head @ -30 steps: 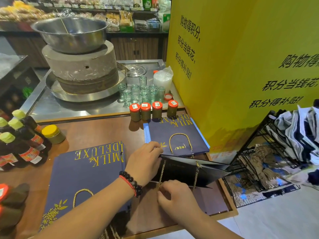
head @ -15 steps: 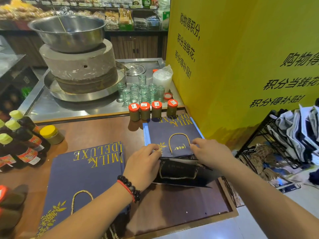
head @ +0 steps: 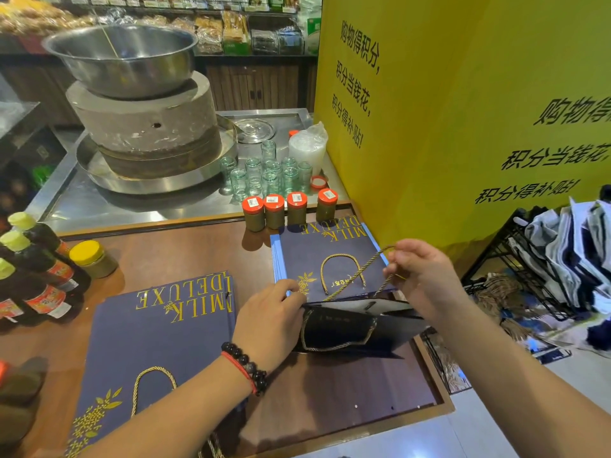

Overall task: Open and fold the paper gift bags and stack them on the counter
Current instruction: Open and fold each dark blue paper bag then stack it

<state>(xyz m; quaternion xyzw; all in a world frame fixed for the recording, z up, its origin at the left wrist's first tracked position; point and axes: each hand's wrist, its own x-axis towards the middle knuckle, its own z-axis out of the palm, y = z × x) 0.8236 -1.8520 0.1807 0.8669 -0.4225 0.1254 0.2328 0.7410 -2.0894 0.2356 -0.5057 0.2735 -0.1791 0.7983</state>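
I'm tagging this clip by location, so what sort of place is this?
Most likely a food shop counter: shelves of packaged goods at the back, price-stickered jars on the counter, and a stone mill.

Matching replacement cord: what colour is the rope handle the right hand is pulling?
Gold, head view: the rope handle pinched by the right hand.

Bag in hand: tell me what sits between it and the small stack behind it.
Nothing visible does. The open bag is gripped by the left hand right at the near edge of the small stack; the right hand pinches its rope handle above the stack. The red-lidded jars stand beyond it.
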